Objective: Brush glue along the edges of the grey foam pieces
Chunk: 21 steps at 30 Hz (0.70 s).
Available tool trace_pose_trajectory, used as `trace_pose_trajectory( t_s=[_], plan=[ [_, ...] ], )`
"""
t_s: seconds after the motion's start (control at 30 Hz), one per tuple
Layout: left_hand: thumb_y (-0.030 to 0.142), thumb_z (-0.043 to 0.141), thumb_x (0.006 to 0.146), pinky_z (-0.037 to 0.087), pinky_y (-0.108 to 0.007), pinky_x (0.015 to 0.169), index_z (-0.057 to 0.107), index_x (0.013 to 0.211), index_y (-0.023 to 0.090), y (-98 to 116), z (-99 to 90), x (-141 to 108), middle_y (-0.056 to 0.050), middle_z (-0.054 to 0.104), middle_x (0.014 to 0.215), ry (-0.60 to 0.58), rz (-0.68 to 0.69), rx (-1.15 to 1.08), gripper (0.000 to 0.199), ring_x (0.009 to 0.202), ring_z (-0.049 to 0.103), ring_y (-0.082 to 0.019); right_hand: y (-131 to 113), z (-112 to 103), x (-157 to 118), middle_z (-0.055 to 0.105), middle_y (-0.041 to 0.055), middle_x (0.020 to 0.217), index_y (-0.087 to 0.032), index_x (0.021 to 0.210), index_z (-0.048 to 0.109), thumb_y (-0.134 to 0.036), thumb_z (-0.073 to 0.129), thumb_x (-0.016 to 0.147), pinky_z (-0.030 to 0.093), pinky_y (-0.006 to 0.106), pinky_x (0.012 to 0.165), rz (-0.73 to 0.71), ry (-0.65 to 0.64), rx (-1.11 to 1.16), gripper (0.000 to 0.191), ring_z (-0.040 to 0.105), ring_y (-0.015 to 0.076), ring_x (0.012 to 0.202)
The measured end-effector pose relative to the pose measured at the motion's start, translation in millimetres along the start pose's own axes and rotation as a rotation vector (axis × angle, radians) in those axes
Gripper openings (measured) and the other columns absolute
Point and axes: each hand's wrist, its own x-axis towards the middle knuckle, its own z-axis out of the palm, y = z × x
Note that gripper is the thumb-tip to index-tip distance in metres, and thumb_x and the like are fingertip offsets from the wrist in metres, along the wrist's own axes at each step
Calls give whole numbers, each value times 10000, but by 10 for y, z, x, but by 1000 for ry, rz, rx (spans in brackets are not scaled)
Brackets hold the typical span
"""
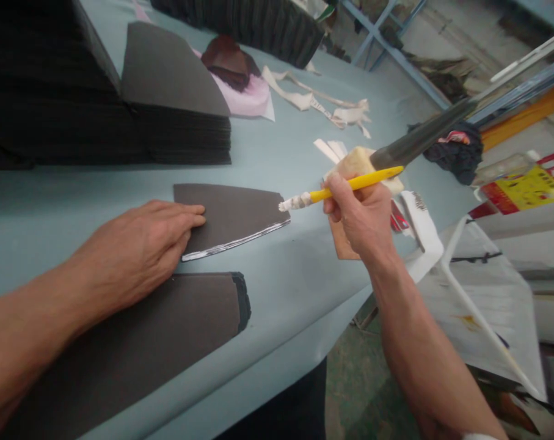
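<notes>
A dark grey-brown tapered panel [235, 211] lies on the table covering, with a wet white coating along its near edge. My left hand [142, 244] rests flat on the panel's left end, fingers stretched out. In my right hand [361, 214] is a paintbrush [361, 181] with a yellow handle, pinched between thumb and fingers. Its white-coated bristles are at the panel's narrow right end; whether they touch it I cannot tell. Nearer to me lies a larger dark panel [167, 342], partly hidden under my left forearm.
Tall stacks of dark panels [185, 137] stand at the back left. Behind lie a dark red piece [231, 61] and torn pale strips [304, 98]. Beyond my right hand is a cream block [357, 160] near a dark slanting pole [423, 134]. The pale blue table covering [281, 287] ends nearest me.
</notes>
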Motion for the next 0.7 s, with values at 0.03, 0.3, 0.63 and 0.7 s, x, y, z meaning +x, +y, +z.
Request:
trace_pose_trajectory(
  t_s=[0.03,0.3,0.63,0.7],
  plan=[
    [383,225,982,483,-569,1235,723,1322,87,3,8,-10,-143,684,1451,1,-7,-6,672,1361,624,-321,-41,62,9,575,-58,550,-207,762,665,-619,795,901,373,215,429,-1,-19,17,455,478,68,457],
    [381,269,1046,520,-626,1215,672,1412,134,-12,154,-108,-141,587,1576,2,-12,28,598,1450,578,-358,-201,720,142,610,-45,580,-199,772,664,-656,786,895,373,213,449,57,-165,176,489,494,70,484],
    [307,254,1055,540,-625,1191,669,1404,113,53,84,-89,-143,601,1560,-33,-9,67,575,1439,590,-353,-174,1485,318,615,-44,593,-192,833,673,-726,797,849,426,212,505,81,-296,354,548,540,82,534],
    [303,270,1054,536,-627,1193,671,1399,112,53,79,-85,-149,602,1557,-29,-5,59,563,1436,592,-357,-160,1552,328,619,-43,594,-191,835,675,-707,791,867,428,210,505,75,-301,359,530,537,79,530]
  ],
)
